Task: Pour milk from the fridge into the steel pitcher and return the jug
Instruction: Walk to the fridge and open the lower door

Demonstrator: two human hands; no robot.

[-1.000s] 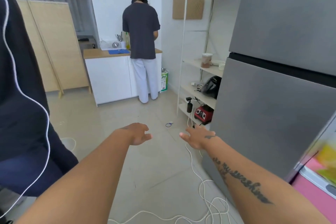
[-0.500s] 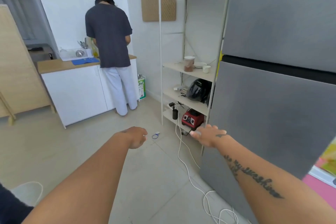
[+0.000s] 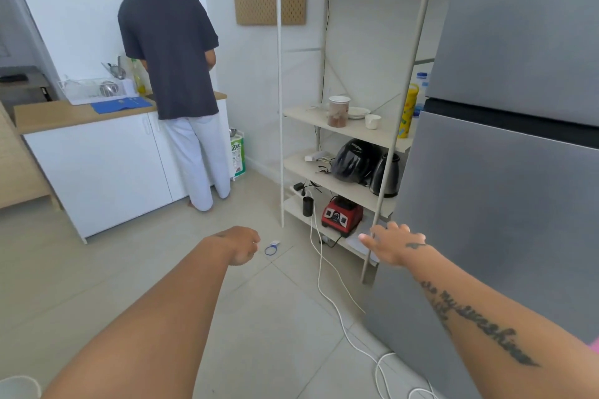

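A tall grey two-door fridge [image 3: 505,191] fills the right side, both doors closed. My right hand [image 3: 393,244] is stretched out low beside its left edge, fingers spread, holding nothing and apart from the door. My left hand [image 3: 241,244] hangs over the tiled floor with fingers loosely curled and nothing in it. No milk jug or steel pitcher is in view.
A white open shelf unit [image 3: 343,136] stands left of the fridge with a jar, bowl, cup, helmet, kettle and a red appliance [image 3: 342,215]. A white cable [image 3: 337,298] trails across the floor. A person [image 3: 171,74] stands at the white counter [image 3: 97,152] at the back.
The view has swung right and closer to the fridge and shelf. Both hands have stayed stretched out ahead, the right one now nearer the fridge's left edge.
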